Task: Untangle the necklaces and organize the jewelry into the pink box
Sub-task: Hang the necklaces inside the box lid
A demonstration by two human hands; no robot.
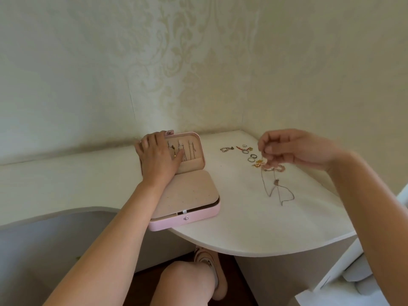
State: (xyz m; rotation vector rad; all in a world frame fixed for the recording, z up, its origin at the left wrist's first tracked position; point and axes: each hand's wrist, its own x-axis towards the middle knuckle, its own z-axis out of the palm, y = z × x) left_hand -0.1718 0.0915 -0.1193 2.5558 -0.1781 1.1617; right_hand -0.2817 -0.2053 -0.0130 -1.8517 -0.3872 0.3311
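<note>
The pink jewelry box (189,217) lies open on the white table, lid propped back with several chains hanging inside it. My left hand (157,156) rests flat on the lid's inner panel, fingers spread over the hung chains. My right hand (291,149) hovers above the table to the right and pinches one end of a thin necklace chain (276,191), whose loops trail down onto the tabletop. Loose rings (251,157), a small bracelet (226,149) and gold pieces (257,163) lie on the table between the hands.
The white table (254,228) has a rounded front edge and sits in a wall corner. My knee (185,281) and a pink shoe show below the edge. A white piece of furniture (353,279) stands at the lower right.
</note>
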